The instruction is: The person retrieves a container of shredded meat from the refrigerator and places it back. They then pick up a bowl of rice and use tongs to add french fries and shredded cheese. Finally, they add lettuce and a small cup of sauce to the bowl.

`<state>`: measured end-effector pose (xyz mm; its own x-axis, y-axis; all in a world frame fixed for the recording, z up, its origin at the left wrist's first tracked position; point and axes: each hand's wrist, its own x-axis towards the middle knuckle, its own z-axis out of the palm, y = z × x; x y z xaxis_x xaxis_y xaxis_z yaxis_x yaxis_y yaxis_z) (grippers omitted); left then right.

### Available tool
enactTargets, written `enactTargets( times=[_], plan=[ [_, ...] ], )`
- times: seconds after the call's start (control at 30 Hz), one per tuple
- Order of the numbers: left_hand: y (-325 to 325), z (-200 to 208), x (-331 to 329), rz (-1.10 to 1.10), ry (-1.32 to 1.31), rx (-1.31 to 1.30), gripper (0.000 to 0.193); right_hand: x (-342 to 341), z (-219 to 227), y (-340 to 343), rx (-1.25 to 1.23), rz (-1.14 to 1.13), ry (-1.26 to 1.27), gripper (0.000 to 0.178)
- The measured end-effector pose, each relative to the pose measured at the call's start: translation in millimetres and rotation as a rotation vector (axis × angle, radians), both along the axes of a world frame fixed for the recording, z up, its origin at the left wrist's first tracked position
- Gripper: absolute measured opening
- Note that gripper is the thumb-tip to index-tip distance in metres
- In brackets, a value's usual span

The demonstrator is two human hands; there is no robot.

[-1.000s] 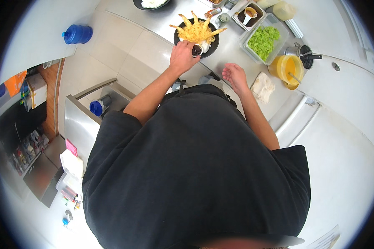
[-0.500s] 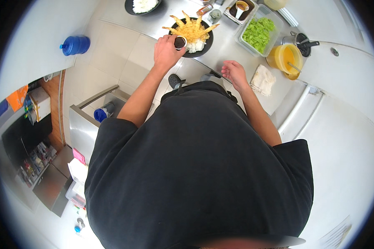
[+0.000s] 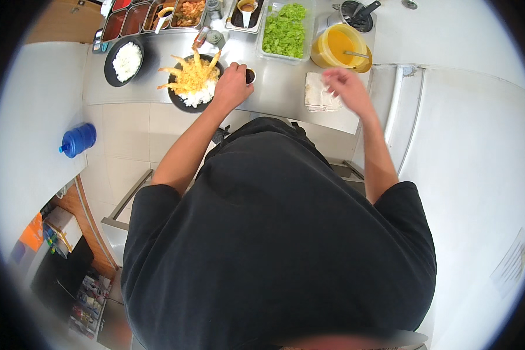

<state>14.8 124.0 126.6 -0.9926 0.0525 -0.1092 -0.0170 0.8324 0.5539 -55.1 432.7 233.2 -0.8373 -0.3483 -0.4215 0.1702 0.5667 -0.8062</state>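
Observation:
My left hand (image 3: 232, 88) is closed round a small white cup of dark sauce (image 3: 250, 76), just right of a black bowl (image 3: 188, 107). In that bowl, white rice (image 3: 198, 96) lies beside golden fried crumbs (image 3: 197, 77), with several tempura prawns (image 3: 184, 61) fanned out at the far side. My right hand (image 3: 350, 92) is raised over the right part of a folded cream cloth (image 3: 319, 100). Its fingers are loosely bent and apart, slightly blurred, with nothing seen in them.
Left of the prawn bowl sits another black bowl with rice (image 3: 127, 63). Along the back are metal food pans (image 3: 135, 20), two small jars, a sauce pan with ladle (image 3: 246, 14), a lettuce tub (image 3: 284, 32) and a yellow-liquid container (image 3: 337, 46). The steel counter's near edge (image 3: 262, 112) runs before me.
The view has turned, bringing more of the counter into sight. My left hand has moved the sauce cup from over the bowl's near edge to its right. My right hand has come over the cloth.

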Motion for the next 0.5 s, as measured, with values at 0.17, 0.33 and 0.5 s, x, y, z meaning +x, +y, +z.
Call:
enactTargets(
  times=[0.17,0.33,0.5],
  plan=[
    [11.0,-37.5,-21.3,-0.015,-0.105,-0.103,0.040,-77.8,24.7,-6.9,0.332,0.199,0.504,0.036],
    [18.8,-32.5,-23.9,0.014,-0.122,-0.160,0.039,-159.6,-49.3,-101.2,0.613,0.493,0.483,0.037],
    [12.4,18.3,14.7,0.090,-0.047,-0.055,0.045,-227.0,-106.7,-146.8,0.844,0.375,0.452,0.033]
  ],
)
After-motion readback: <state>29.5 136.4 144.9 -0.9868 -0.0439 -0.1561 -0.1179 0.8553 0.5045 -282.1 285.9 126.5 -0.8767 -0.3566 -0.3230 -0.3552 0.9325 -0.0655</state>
